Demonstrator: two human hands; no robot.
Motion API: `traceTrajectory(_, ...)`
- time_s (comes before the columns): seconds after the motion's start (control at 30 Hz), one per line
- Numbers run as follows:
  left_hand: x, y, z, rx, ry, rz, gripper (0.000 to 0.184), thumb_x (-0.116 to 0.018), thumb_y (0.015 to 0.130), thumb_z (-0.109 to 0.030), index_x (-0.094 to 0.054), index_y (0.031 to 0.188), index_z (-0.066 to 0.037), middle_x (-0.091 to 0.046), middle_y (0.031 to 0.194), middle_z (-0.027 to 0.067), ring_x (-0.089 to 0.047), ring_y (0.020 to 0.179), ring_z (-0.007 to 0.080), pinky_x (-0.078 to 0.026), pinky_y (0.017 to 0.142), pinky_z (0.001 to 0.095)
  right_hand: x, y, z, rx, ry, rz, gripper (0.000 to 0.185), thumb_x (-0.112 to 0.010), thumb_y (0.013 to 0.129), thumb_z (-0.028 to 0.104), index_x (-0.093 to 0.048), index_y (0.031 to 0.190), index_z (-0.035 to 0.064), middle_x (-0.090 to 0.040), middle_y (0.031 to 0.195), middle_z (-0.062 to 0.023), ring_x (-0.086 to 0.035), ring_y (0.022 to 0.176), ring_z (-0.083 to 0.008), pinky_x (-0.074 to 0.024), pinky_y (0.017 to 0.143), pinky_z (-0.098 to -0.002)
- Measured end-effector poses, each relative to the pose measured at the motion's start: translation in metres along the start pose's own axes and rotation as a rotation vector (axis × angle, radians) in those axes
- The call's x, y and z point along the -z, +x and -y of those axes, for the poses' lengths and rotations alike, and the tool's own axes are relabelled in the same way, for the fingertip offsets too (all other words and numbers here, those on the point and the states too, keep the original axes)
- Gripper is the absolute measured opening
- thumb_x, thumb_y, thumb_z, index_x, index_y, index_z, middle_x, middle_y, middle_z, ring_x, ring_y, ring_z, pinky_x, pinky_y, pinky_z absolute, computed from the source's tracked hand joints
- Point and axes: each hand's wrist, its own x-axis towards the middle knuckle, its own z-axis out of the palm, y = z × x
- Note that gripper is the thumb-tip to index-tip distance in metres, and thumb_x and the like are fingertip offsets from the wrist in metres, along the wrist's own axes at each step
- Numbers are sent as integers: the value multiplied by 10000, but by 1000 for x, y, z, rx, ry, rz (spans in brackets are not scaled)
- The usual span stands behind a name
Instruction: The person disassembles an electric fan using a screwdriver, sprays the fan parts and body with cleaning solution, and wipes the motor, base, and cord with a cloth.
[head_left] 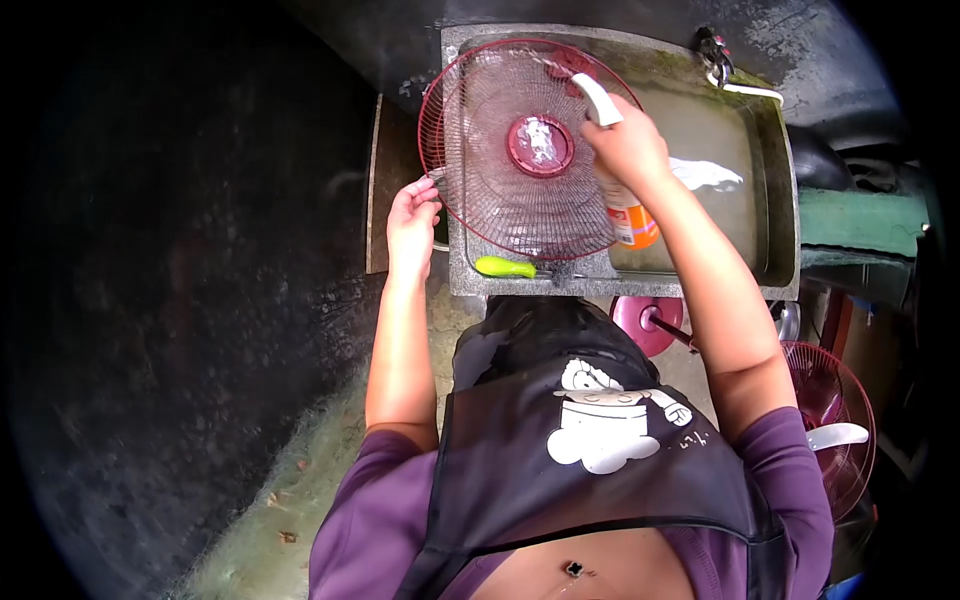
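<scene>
A round red wire fan grille lies over the left part of a stone sink, its hub disc bearing a white patch. My left hand is closed at the grille's left rim, fingertips pinched on the edge. In my right hand is a spray bottle with a white trigger head and orange liquid, held above the grille's right side. Its nozzle points toward the far part of the grille, where a faint streak of spray shows. A brush with a lime-green handle rests on the sink's near edge.
The stone sink has a basin on the right with a white item in it. A tap is at the back. Below stand a pink-red round base and another red fan grille. Green material lies at the right.
</scene>
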Motion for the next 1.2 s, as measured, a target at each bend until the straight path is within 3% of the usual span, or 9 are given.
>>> traceTrajectory(0.07,-3,2,0,14,-2,11,359,-509,918,-41,-572,1271,-33,-617,1208,84,-598,966,134,-479,842,283,7,-7,-20,54,49,-80,330,-673,824,312,-655,1085,111,-700,1029,-160,-657,1004,-370,-512,868,-452)
traceTrajectory(0.17,-11,6,0,18,-6,35,364,-503,918,-33,-567,1276,-31,-616,1216,90,-599,970,135,-479,843,285,28,-31,-35,-6,53,-24,302,-673,817,273,-650,1067,105,-701,1000,-161,-664,974,-367,-518,846,-448)
traceTrajectory(0.33,-26,9,1,14,-2,88,377,-493,897,8,-569,1265,-13,-624,1192,103,-594,966,143,-472,824,272,42,-59,-25,116,162,-2,277,-682,807,216,-649,1063,114,-700,973,-156,-672,936,-365,-531,809,-445)
traceTrajectory(0.4,-33,11,-2,2,10,114,375,-490,897,11,-571,1262,-15,-625,1187,102,-592,959,143,-471,821,269,42,-64,0,105,7,65,326,-697,807,263,-629,1091,119,-696,979,-155,-666,954,-372,-530,817,-477)
traceTrajectory(0.47,-40,13,-4,-29,-7,147,367,-485,919,-21,-566,1276,-36,-617,1195,78,-597,970,132,-484,830,275,31,-67,8,251,90,-75,315,-692,812,287,-625,1072,122,-695,993,-156,-662,961,-377,-529,819,-487)
traceTrajectory(0.6,-47,15,-10,-40,-3,175,368,-479,916,-11,-569,1272,-34,-620,1196,84,-600,969,134,-485,830,272,39,-69,-3,-14,9,-71,317,-695,803,258,-625,1071,105,-689,1026,-159,-656,987,-378,-525,839,-473)
traceTrajectory(0.67,-45,15,-8,-56,-13,182,372,-474,913,3,-571,1270,-31,-622,1199,89,-604,966,136,-489,831,276,43,-74,-29,58,51,-137,327,-694,795,226,-627,1090,100,-688,1029,-158,-654,988,-379,-523,841,-464)
traceTrajectory(0.97,-27,12,10,-12,10,160,369,-463,924,4,-578,1274,-29,-627,1205,85,-608,983,138,-491,830,275,72,-185,-86,-155,106,-103,280,-654,796,154,-630,1068,88,-683,976,-154,-664,917,-366,-520,816,-428)
traceTrajectory(1.2,-32,15,-6,-55,-15,181,381,-473,891,50,-585,1250,-13,-632,1147,99,-585,912,129,-478,781,254,83,-227,-75,-224,61,-64,259,-652,779,134,-633,1031,76,-676,942,-157,-655,919,-373,-519,820,-430)
